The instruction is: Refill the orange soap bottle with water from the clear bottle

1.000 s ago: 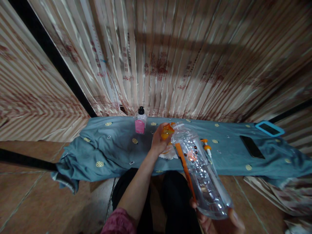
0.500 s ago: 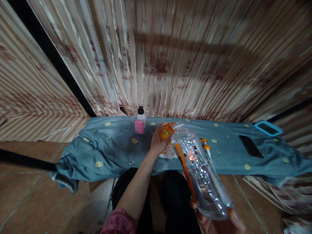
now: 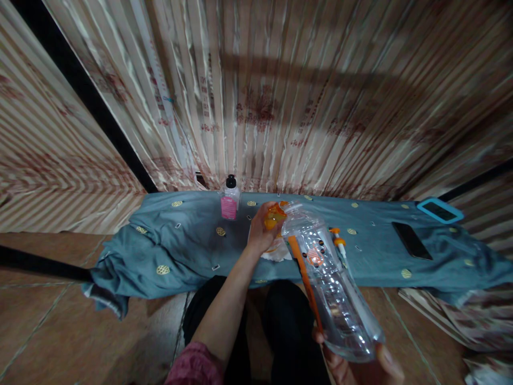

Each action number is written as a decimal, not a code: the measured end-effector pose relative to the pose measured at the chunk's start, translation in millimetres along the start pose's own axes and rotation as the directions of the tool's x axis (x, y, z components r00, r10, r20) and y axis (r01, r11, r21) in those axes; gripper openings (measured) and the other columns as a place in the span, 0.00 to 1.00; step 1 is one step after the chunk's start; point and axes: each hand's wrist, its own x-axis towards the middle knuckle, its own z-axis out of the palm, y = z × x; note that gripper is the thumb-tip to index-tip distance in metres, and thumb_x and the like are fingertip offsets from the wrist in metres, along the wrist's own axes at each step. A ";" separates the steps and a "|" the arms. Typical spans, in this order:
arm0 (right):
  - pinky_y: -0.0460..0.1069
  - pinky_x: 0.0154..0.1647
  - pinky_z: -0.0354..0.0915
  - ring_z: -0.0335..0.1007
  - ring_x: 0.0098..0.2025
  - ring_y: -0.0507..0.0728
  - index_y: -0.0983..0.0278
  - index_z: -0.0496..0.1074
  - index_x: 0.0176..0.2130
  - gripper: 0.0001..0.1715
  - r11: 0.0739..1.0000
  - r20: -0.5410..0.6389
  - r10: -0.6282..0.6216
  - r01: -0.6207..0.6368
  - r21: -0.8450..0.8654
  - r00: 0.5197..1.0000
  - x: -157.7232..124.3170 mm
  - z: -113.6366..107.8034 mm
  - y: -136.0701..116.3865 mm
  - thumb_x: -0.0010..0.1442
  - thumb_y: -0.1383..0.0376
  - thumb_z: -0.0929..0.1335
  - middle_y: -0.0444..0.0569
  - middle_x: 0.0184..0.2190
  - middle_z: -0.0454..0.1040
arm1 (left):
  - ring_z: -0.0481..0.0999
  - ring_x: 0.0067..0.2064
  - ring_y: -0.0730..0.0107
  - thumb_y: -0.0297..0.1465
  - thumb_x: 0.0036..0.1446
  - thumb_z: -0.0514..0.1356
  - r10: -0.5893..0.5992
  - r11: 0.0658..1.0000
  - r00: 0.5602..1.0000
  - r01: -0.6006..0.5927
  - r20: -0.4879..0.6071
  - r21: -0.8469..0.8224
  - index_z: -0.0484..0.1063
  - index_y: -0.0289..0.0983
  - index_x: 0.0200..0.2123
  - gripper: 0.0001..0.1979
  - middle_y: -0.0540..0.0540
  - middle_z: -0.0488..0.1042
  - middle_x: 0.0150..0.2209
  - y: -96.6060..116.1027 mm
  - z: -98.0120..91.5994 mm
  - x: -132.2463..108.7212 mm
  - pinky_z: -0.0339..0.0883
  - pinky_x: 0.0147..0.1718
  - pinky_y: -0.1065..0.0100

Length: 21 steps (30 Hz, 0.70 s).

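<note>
My left hand (image 3: pixel 262 230) is closed around a small see-through orange container (image 3: pixel 274 216), whose exact kind I cannot make out. A large clear plastic bottle (image 3: pixel 331 283) with an orange strip and printed label slants across in front of me. Its mouth meets the orange container's top edge. My right hand (image 3: pixel 360 366) grips the bottle's base, low in the picture. An orange and white pump head (image 3: pixel 339 243) lies on the cloth just right of the bottle. Under my left hand is something white and crumpled (image 3: pixel 278 254), partly hidden.
A small clear bottle with a pink label and black cap (image 3: pixel 230 198) stands to the left. A blue-green patterned cloth (image 3: pixel 192 246) covers the low bench. At the right lie a dark phone (image 3: pixel 412 240) and a blue-framed device (image 3: pixel 440 210). Pleated curtains (image 3: pixel 256 96) hang behind.
Almost nothing differs. Both hands, the large bottle and the orange container keep their places; the view has shifted very slightly.
</note>
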 end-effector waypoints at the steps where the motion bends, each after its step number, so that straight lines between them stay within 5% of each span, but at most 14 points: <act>1: 0.46 0.26 0.74 0.80 0.32 0.62 0.53 0.78 0.42 0.26 1.000 -0.005 0.002 -0.002 -0.001 1.000 0.1 0.2 -0.2 0.41 0.51 0.76 0.53 0.36 0.82 | 0.75 0.44 0.64 0.34 0.52 0.62 -0.002 1.000 1.000 0.002 0.001 0.009 0.67 0.38 0.46 0.17 0.44 0.75 0.43 0.7 -0.1 0.1 0.69 0.47 0.61; 21: 0.45 0.24 0.73 0.80 0.32 0.63 0.55 0.79 0.42 0.26 0.997 -0.013 -0.056 0.055 -0.061 0.998 -1.9 4.2 -4.1 0.41 0.51 0.76 0.54 0.36 0.83 | 0.76 0.40 0.65 0.30 0.48 0.61 -0.003 0.999 1.000 0.003 -0.010 -0.048 0.68 0.39 0.43 0.16 0.47 0.75 0.40 3.0 -0.3 0.9 0.70 0.43 0.62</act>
